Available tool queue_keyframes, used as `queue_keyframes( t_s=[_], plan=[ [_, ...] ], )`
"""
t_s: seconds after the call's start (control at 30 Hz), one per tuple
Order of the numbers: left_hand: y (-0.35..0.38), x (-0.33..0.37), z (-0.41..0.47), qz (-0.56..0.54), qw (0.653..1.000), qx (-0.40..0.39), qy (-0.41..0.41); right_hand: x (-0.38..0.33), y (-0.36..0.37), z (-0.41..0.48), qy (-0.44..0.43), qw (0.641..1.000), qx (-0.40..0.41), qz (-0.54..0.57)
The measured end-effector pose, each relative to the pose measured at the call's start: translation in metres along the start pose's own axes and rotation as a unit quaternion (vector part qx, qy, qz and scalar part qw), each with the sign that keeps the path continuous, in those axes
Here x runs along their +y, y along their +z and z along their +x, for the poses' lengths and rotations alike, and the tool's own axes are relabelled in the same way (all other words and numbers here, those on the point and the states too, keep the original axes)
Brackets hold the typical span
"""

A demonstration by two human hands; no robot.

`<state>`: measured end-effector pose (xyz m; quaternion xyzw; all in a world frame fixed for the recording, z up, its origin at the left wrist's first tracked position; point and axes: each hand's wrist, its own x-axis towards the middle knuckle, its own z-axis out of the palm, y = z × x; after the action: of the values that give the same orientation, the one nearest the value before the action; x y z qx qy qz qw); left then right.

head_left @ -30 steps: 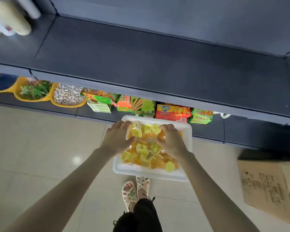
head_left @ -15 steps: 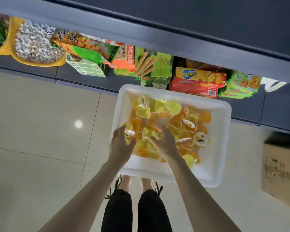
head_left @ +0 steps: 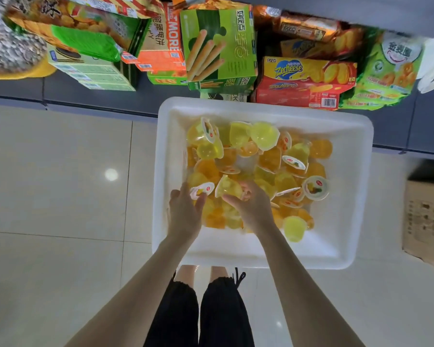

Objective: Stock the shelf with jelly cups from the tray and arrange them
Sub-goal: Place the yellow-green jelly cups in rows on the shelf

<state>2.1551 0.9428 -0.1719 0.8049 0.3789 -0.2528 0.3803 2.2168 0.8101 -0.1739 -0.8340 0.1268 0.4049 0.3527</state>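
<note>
- So, any writing legible?
- "Zecheese" on the yellow-and-red carton (head_left: 308, 71), "MORE" on the orange box (head_left: 161, 58).
- Hands?
- Both are inside the white foam tray (head_left: 261, 106) of jelly cups (head_left: 268, 159). The left hand (head_left: 184, 214) pinches a white-lidded cup (head_left: 202, 191), and the right hand (head_left: 253, 209) grips a yellow cup (head_left: 228, 187).

Soft, even overhead light. A round glare spot shines on the glossy floor tile (head_left: 111, 174) left of the grip, and the white tray (head_left: 348, 221) right of it nearly washes out. The jelly cups (head_left: 227, 188) pinched by the left hand (head_left: 186, 214) and right hand (head_left: 254, 209) look slightly soft. Sunflower seeds (head_left: 8, 46) far beyond, leftward, smear and bow.
</note>
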Motion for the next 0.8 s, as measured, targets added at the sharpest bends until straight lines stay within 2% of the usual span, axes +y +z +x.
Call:
queue_keyframes(
  t_s=[0.17,0.3,0.47,0.57,0.7,0.8],
  plan=[
    [-0.008,0.001,0.003,-0.049,0.998,-0.007,0.029,0.008,-0.005,-0.006,0.027,0.997,0.007,0.076],
    [-0.010,0.006,0.010,-0.092,0.995,-0.015,-0.027,0.011,-0.001,-0.009,0.054,0.986,0.010,0.158],
    [-0.004,0.009,0.006,-0.052,0.999,0.003,0.005,0.010,0.005,-0.011,0.072,0.974,0.002,0.214],
    [-0.007,0.006,0.007,-0.104,0.994,-0.002,-0.019,0.009,0.005,-0.016,0.078,0.962,-0.006,0.262],
    [-0.020,0.002,0.001,-0.148,0.989,-0.015,-0.007,0.001,-0.006,-0.029,0.090,0.914,-0.032,0.394],
    [-0.036,0.013,-0.018,-0.235,0.971,-0.042,0.013,-0.010,-0.024,-0.048,0.096,0.864,-0.067,0.489]
  ],
)
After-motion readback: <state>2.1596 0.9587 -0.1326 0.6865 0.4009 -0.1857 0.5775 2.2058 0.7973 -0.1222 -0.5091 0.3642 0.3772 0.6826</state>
